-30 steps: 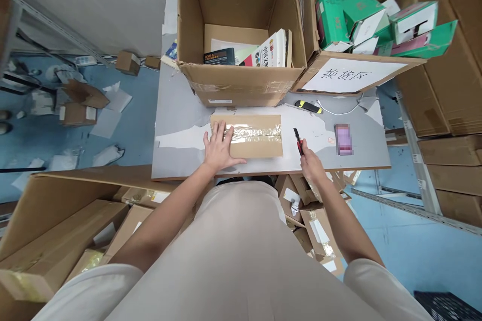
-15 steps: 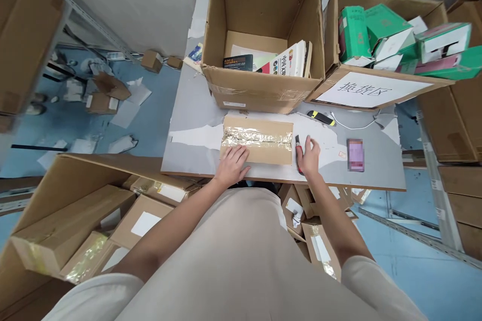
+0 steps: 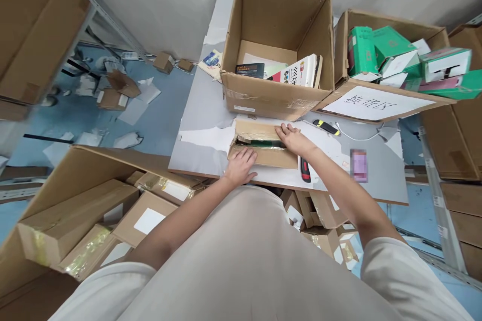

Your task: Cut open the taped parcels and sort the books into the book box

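Observation:
A small cardboard box point(image 3: 271, 157) lies on the table before me, its taped top split along the middle. Through the gap something dark green point(image 3: 263, 144) shows; what it is I cannot make out. My left hand point(image 3: 240, 164) holds the near flap, fingers over its top by the slit and thumb at the front side. My right hand point(image 3: 295, 139) grips the far flap near its right end. A red and black box cutter point(image 3: 305, 170) lies just right of the box, touched by neither hand.
Behind stands a tall carton point(image 3: 271, 99) holding books, beside a carton point(image 3: 331, 102) of green boxes. A yellow-black cutter point(image 3: 326, 127), a white cable point(image 3: 359, 140) and a phone point(image 3: 359, 165) lie rightward. A large carton point(image 3: 101, 154) of parcels stands at left.
My right hand has let go of the red box cutter and moved left onto the box. The box's top has parted along the slit. My left hand stays on the near side.

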Demonstrator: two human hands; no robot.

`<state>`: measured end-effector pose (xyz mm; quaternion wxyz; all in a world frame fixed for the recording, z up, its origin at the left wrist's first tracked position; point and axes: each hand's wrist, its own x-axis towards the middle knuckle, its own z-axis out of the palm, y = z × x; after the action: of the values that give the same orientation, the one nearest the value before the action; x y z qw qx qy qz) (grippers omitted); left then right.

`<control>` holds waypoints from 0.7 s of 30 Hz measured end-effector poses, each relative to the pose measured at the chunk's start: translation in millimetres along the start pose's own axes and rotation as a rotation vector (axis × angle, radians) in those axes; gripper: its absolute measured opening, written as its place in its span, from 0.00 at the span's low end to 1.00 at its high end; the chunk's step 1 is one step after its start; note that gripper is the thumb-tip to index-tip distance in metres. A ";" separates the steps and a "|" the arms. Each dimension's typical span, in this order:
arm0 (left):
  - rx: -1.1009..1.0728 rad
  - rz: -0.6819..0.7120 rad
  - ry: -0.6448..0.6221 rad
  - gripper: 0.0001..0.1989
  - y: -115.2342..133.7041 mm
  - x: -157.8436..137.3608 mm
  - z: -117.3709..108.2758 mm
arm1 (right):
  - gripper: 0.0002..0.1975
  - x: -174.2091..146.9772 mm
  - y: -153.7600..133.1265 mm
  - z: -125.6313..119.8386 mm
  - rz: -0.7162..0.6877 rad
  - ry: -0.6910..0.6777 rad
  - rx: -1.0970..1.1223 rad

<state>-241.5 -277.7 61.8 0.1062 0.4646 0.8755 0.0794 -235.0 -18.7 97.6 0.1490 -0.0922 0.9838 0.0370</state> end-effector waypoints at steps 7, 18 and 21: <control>0.015 0.023 -0.042 0.37 -1.5 -0.7 0.2 | 0.17 32.5 31.7 -46.0 -0.090 -0.151 0.210; -0.038 0.038 0.010 0.39 -4.3 -5.0 -2.3 | 0.21 38.4 47.8 -49.9 0.246 0.033 0.129; -0.102 0.001 0.055 0.36 -10.3 -2.3 -9.5 | 0.18 28.3 27.7 -37.6 0.236 0.242 0.092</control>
<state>-250.8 -285.7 68.8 0.1055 0.4569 0.8726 0.1365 -277.7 -0.1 126.2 0.0282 0.0271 0.9992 -0.0020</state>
